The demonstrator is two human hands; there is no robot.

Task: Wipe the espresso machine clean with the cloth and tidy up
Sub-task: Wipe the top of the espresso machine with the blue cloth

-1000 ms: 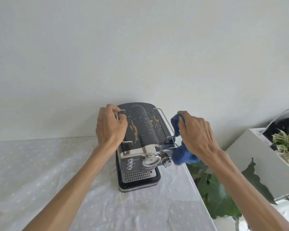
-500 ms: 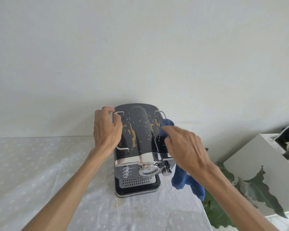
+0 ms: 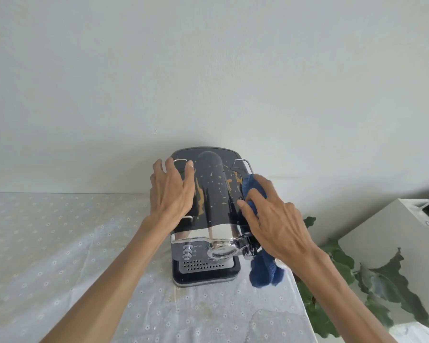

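1. The espresso machine (image 3: 209,214) stands on the table (image 3: 60,256), at its far edge against the pale wall (image 3: 208,70), with its front panel facing the camera.
2. Its dark top surface carries tan smears and specks, heaviest along the left of centre and toward the right rear. A wire rail runs along each side of the top.
3. The front shows a chrome band, a round gauge, three small buttons to the left of it, and a perforated drip tray below.
4. The blue cloth (image 3: 252,191) lies bunched over the right edge of the top; a loose end hangs down beside the machine's right side to near table level.
5. The right hand (image 3: 270,219) lies over the cloth, fingers curled around it, pressing it onto the right side of the top.
6. The left hand (image 3: 171,191) rests flat on the left side of the top, fingers spread and holding nothing, its fingertips at the left wire rail.
7. The table is covered with a white cloth patterned with small flowers.
8. To the right of the table, below its level, are large green leaves (image 3: 382,280) and a grey box (image 3: 394,238).
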